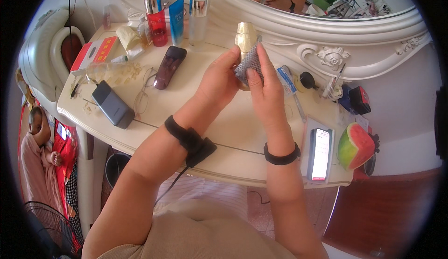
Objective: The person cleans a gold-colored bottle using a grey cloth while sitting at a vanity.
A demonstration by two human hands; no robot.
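Note:
A gold cosmetic bottle [246, 34] with a tapered cap is held upright above the dressing table, below the mirror. My left hand [221, 73] grips the bottle from its left side. In my right hand [267, 80] is a grey textured cloth [251, 64], pressed against the bottle's right side with thumb and fingers. The cloth and my hands hide most of the bottle's body. Both wrists wear black straps, and a cable runs from the left one.
On the cream dressing table [168, 112] stand a red bottle [158, 27], a blue tube [177, 20] and a clear silver-capped bottle [198, 24]. Eyeglasses [141, 98], a power bank [112, 105], a lit smartphone [320, 154] and cut watermelon [355, 147] lie around. A person [38, 154] lies on a bed at left.

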